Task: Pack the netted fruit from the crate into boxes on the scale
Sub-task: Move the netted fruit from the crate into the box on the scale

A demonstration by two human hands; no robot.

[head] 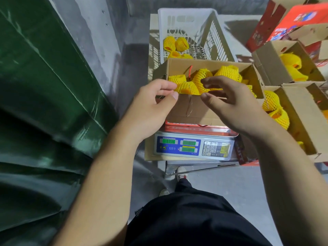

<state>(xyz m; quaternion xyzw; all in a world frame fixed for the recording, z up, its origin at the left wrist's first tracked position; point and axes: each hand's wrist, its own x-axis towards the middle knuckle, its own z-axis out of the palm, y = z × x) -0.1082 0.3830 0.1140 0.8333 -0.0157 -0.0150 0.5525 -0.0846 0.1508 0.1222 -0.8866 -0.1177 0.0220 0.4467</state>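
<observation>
An open cardboard box [193, 110] stands on the electronic scale [193, 146] and holds several fruit in yellow foam nets. One netted fruit [187, 88] sits at the box's front edge between my hands. My left hand [152, 103] pinches its left side between thumb and curled fingers. My right hand [230, 100] curls its thumb and forefinger round its right side, the other fingers spread over the box. Behind the box, the white plastic crate [188, 15] holds a few more netted fruit [175, 44].
Two more open cartons with netted fruit [276, 107] stand to the right, with red printed boxes [291, 20] behind them. A dark green tarpaulin [44, 86] fills the left side. My shoes [181, 172] stand on the grey concrete floor below the scale.
</observation>
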